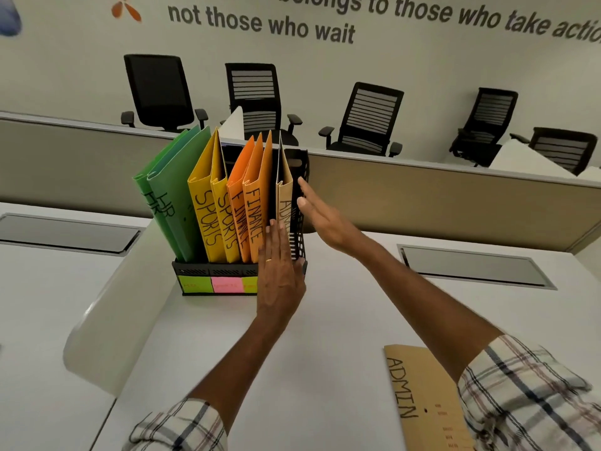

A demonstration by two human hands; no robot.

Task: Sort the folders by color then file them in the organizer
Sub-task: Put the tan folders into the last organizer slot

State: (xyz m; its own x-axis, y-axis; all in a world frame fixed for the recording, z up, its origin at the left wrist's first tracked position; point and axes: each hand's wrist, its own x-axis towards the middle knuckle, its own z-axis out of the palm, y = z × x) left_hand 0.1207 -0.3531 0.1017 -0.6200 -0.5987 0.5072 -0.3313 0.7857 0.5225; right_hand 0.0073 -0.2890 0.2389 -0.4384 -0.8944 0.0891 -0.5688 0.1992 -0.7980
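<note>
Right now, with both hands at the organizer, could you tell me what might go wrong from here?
The green HR folders lean out past the left edge of the organizer, so a nudge might tip them over. One tan ADMIN folder lies on the desk, partly under the right sleeve, and could be overlooked. The left hand covers the rightmost label, so its slot cannot be checked.
</note>
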